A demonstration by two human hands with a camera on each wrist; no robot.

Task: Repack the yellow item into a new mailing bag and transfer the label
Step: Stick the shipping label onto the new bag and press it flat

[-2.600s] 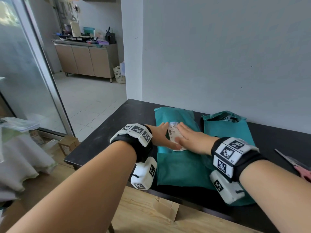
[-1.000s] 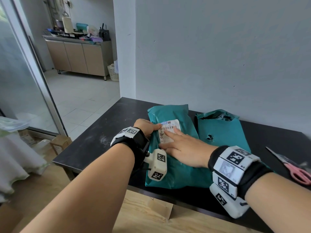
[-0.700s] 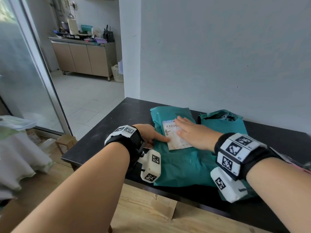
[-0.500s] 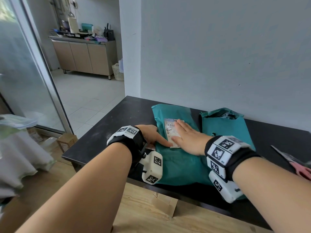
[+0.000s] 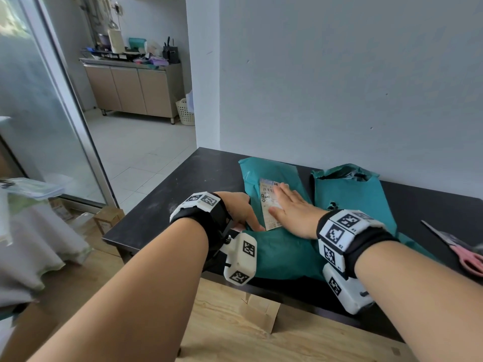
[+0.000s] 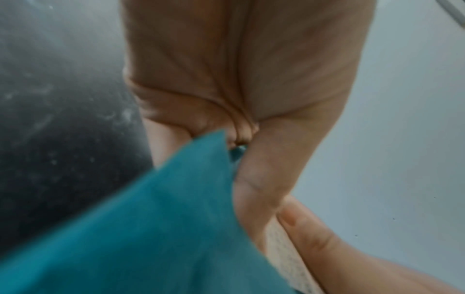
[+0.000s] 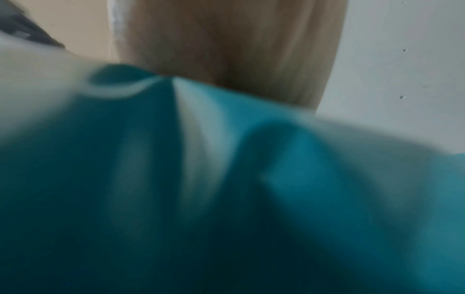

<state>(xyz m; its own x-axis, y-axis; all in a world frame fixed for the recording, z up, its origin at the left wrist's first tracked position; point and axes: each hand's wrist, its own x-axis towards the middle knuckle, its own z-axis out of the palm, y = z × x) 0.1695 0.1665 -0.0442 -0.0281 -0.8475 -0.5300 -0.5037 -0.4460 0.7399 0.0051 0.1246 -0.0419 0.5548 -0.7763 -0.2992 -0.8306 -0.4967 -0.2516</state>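
A teal mailing bag (image 5: pixel 271 252) lies flat on the black table (image 5: pixel 162 205). On it sits a white printed label (image 5: pixel 266 197). My right hand (image 5: pixel 292 210) lies flat on the label with straight fingers, covering its right half. My left hand (image 5: pixel 240 210) holds the bag's left edge, with the thumb stretched across the top to the label's near corner. In the left wrist view the bag (image 6: pixel 138 228) runs between thumb and fingers of that hand (image 6: pixel 239 69), next to the label (image 6: pixel 284 258). The right wrist view shows only blurred teal bag (image 7: pixel 226 199). No yellow item is visible.
A second teal bag (image 5: pixel 347 194), torn open at its far end, lies just right of the first. Pink-handled scissors (image 5: pixel 467 257) rest at the table's right edge. The grey wall stands right behind the table. A glass door and cardboard boxes are on the left.
My right hand has slid back and forth over the label, from its near part to its far end and back to the middle. My left hand has stayed at the bag's left edge.
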